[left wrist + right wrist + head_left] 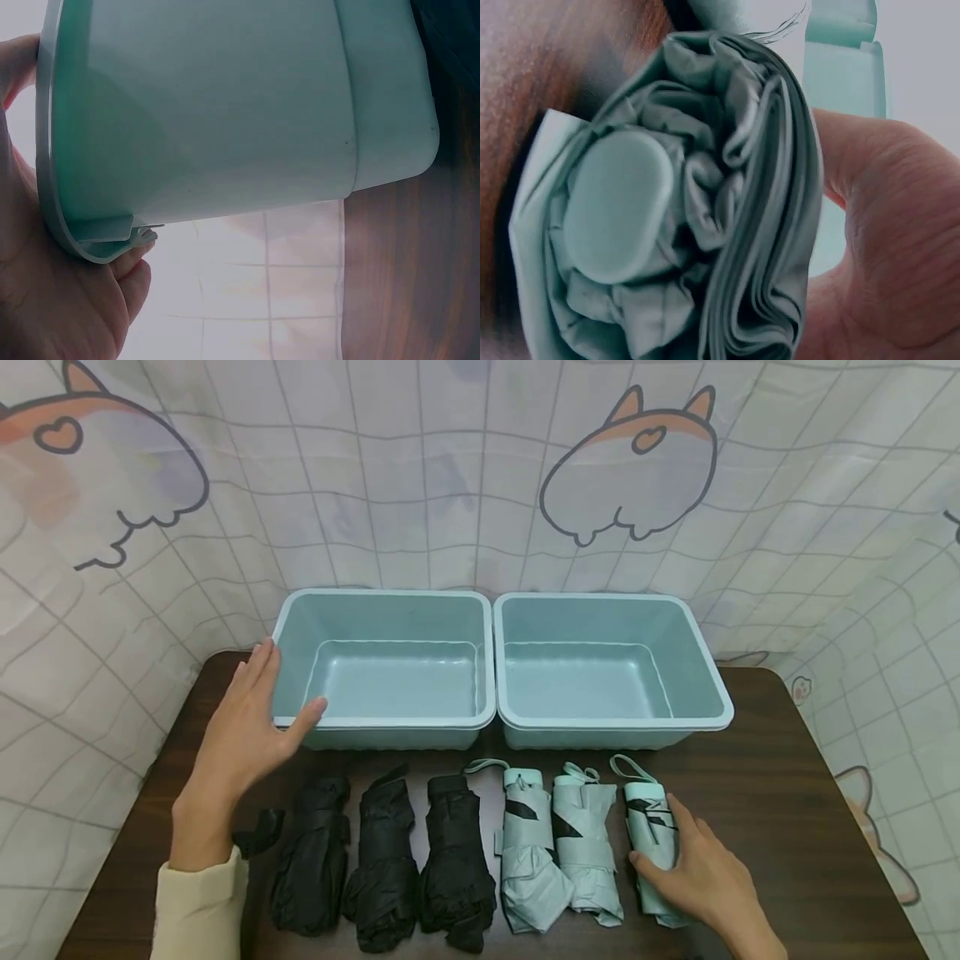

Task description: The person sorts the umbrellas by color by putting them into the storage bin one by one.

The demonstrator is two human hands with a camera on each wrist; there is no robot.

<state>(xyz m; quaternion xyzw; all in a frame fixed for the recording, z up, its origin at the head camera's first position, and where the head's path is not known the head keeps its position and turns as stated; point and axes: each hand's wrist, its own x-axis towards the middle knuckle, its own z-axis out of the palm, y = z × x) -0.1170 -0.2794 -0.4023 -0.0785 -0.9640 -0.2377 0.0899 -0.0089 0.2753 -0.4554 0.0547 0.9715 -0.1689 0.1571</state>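
Three black umbrellas [384, 864] lie before the left bin [375, 722].

On the rightmost pale green umbrella [654, 835] there stands a black print [651, 812] which looks like letters, but it cannot be read surely. In the three views, no other text is readable

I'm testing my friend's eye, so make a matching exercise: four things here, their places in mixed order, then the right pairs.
1. left hand
2. right hand
3. three black folded fabric umbrellas
4. two pale blue rectangular plastic bins

A. edge to edge, farthest from the person
B. touching the rightmost mint-green folded fabric umbrella
C. at the rim of the left bin
D. lying in front of the left bin

Pairs: 1-C, 2-B, 3-D, 4-A
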